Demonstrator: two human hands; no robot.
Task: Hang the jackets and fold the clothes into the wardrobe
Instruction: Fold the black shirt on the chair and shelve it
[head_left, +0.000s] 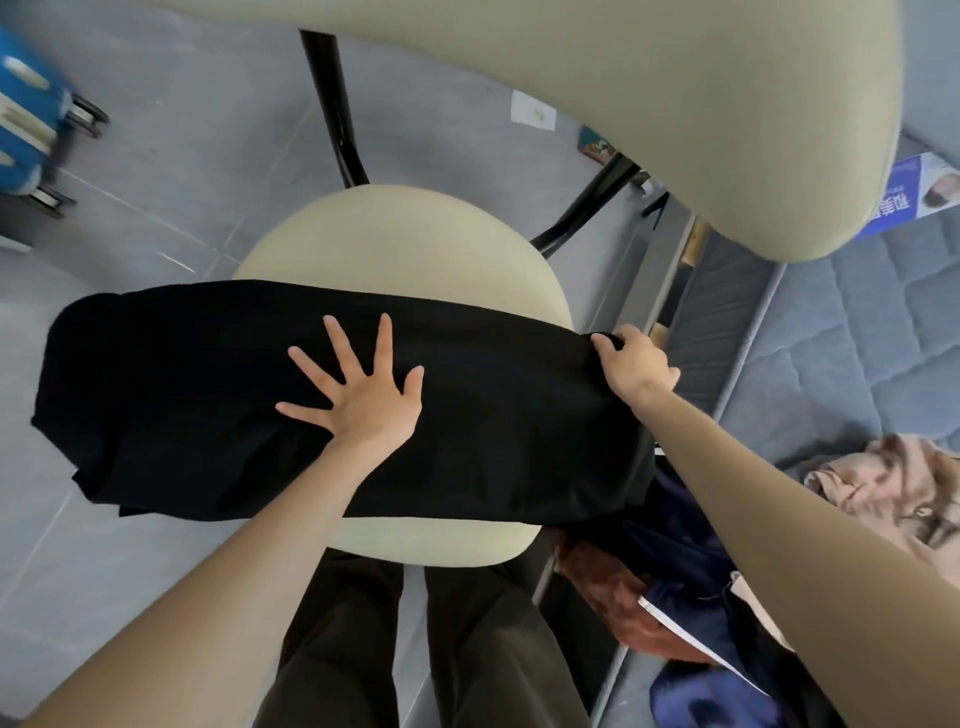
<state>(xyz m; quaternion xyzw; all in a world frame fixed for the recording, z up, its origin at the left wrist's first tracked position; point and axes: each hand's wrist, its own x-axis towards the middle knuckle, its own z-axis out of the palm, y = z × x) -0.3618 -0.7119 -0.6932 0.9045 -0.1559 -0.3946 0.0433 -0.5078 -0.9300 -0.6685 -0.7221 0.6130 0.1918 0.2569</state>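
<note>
A black garment (208, 395) lies spread across the cream seat of a chair (395, 239), its left end hanging past the seat's edge. My left hand (358, 395) rests flat on the middle of the cloth with the fingers fanned out. My right hand (634, 364) pinches the garment's right edge near the seat's right side. More clothes lie at the right: a dark blue piece (691, 540), a rust-brown one (608, 587) and a pink-beige jacket (893, 493).
The chair's cream backrest (675, 104) fills the top of the view. A grey quilted mattress (841, 353) lies at the right beside a bed frame. A blue wheeled suitcase (26, 124) stands at the upper left on the grey tiled floor. My dark-trousered legs are below the seat.
</note>
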